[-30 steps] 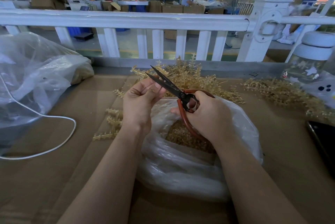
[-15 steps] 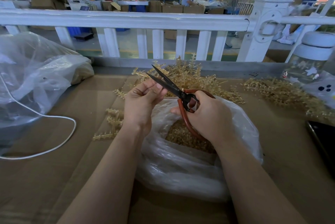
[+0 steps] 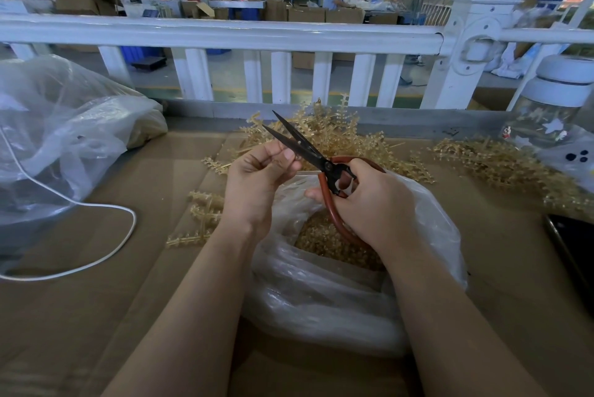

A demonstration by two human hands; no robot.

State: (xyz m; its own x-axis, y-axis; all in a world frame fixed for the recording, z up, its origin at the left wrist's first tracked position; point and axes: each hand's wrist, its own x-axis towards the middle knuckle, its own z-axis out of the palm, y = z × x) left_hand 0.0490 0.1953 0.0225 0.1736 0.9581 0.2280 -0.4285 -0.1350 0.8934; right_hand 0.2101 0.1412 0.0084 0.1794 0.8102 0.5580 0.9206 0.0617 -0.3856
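My right hand (image 3: 374,203) grips the red handles of a pair of scissors (image 3: 305,149); the black blades stand apart and point up and left. My left hand (image 3: 257,178) is held at the blades with its fingers curled and thumb against them, pinching something small that I cannot make out. Both hands hover over a clear plastic bag (image 3: 321,293) that holds small tan plastic bits (image 3: 324,239).
Tan plastic sprues lie in a pile (image 3: 340,136) behind the hands, in another heap (image 3: 501,165) at right, and loose (image 3: 202,219) at left. A large plastic bag (image 3: 61,139) and white cable (image 3: 96,258) lie left. A jar (image 3: 553,113) and a phone (image 3: 575,255) are at right. A white railing (image 3: 225,33) borders the cardboard-covered table.
The scissor blades have closed a little and then stayed slightly apart; my left hand's fingers have shifted at the blades. Both hands remain over the bag.
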